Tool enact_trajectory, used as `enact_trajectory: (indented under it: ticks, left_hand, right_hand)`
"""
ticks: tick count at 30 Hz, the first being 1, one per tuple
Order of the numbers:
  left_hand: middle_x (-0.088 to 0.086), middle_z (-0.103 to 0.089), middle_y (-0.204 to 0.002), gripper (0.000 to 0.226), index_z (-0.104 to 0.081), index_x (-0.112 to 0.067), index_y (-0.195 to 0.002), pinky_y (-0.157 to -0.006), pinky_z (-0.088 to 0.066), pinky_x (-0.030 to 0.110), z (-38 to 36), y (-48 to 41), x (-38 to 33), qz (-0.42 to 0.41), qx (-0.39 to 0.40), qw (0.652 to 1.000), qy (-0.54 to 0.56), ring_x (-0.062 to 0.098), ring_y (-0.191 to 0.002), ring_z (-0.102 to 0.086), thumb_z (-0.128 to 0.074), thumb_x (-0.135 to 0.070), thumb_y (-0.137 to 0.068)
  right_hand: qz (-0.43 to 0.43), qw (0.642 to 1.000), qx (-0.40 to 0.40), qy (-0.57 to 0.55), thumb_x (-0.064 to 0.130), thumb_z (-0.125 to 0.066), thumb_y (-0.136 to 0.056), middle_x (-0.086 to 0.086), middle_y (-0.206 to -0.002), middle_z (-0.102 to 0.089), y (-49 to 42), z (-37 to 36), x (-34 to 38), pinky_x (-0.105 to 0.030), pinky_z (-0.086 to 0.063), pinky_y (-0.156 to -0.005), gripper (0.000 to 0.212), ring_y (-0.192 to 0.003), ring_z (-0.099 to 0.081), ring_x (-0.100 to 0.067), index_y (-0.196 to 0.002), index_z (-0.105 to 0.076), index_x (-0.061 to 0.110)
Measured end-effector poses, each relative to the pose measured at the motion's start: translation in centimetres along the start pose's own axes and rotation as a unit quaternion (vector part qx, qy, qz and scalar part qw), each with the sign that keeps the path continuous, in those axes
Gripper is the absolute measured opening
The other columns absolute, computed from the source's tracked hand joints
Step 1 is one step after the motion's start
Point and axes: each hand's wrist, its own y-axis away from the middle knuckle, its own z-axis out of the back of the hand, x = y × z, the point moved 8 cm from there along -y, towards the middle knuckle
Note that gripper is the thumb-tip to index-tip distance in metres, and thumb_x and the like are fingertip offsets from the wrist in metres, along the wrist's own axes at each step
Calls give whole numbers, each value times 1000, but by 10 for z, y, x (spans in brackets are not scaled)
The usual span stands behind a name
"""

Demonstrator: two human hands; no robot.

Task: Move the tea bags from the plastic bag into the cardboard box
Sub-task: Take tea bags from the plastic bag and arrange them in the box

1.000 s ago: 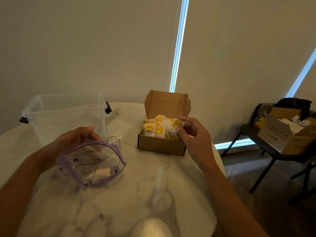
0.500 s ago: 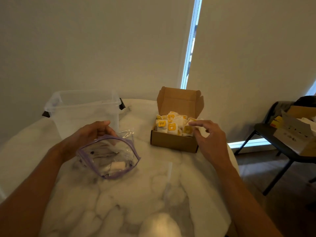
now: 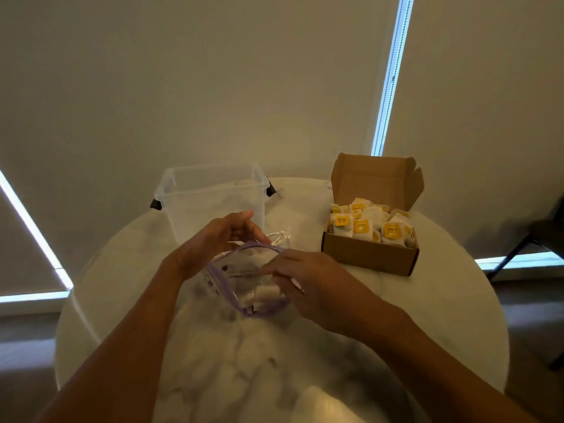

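On the round marble table [image 3: 442,300], near its middle, lies the plastic bag [image 3: 232,270], see-through with a purple zip strip, its mouth pulled open and turned up toward the camera. Left hand [image 3: 219,239] sits at the far edge of that mouth, fingers curled over the rim and gripping it so the opening stays wide. Right hand [image 3: 308,282] comes in from the near right side with its fingers dipped down into the mouth of the bag. The two hands are close together, one on each side of the opening. A white tea bag [image 3: 266,292] lies inside the plastic bag, low against its near side, just under the right fingertips; whether those fingers have closed on it or only touch it cannot be told, since the back of the hand hides them. To the right and a little farther back, well apart from both hands, stands the cardboard box [image 3: 366,254], its lid flap raised upright behind it. It is packed with tea bags [image 3: 363,228], white packets with yellow labels, standing on edge in rows up to the rim. Behind the left hand stands a clear plastic tub [image 3: 213,196] with dark handles.
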Motion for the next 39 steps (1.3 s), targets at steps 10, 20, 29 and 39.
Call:
enact_trajectory:
  ticks: [10,20,29,39]
  left_hand:
    - [8,-82,-125,64,-86,-19,-97,-122,-43,62,-2,7,-8,-3,-13,998,-66,35,-126,-71,-44,-66,-105]
    - [8,-81,-127,66,-85,-15,-103,-121,-45,62,-5,7,-6,13,-3,998,-63,37,-126,-70,-45,-67,-107]
    - [12,-81,-123,78,-82,-3,-113,-121,-45,63,-1,4,0,19,-12,997,-76,41,-124,-69,-47,-72,-100]
    - [11,-82,-124,71,-84,-8,-111,-124,-42,63,0,3,2,22,-18,997,-67,36,-125,-72,-47,-68,-103]
  right_hand:
    - [-47,983,174,9,11,-65,-101,-4,-139,-59,-23,-34,-4,-6,-31,-81,35,-122,-60,-22,-135,-69,15]
    - [-62,980,171,-75,30,-64,-105,22,-122,-56,-12,-26,-7,-4,-42,-79,24,-95,-53,6,-128,-72,29]
    - [-40,984,167,-50,34,-73,-98,11,-113,-63,-14,-33,0,-10,-42,-75,24,-92,-54,-2,-120,-75,25]
    - [-269,779,-78,-562,-3,-64,-100,-21,-121,-70,12,26,-65,-37,-65,-86,29,-108,-76,-34,-126,-68,9]
